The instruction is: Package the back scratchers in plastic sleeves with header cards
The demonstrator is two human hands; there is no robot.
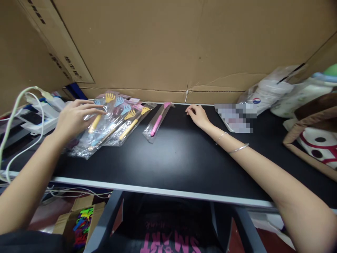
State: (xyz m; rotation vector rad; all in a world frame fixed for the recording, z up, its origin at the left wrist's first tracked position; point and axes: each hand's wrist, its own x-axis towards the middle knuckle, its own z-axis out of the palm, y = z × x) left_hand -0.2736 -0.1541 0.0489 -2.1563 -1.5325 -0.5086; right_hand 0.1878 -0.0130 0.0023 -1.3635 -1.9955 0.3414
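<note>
My left hand [75,117] is over the left part of a pile of hand-shaped back scratchers [107,121] in clear plastic bags. Its fingers are stretched out, and a yellow-handled back scratcher [95,123] shows just beside the fingertips. Blue and yellow claw heads overlap in the pile, partly hidden by glossy plastic. To the right of it, a single pink back scratcher [157,124] lies apart in its own bag. Farther right, my right hand [198,115] rests on the black table [171,158], fingers curled in with nothing visible in them.
Cardboard panels [158,45] wall the table's back and sides. White cables [10,133] and white devices crowd the left. At right are a bagged Pepsi cup [268,93], a blurred-out item [235,119] and a brown-handled bag [316,140]. An open carton [97,218] of colourful pieces stands below.
</note>
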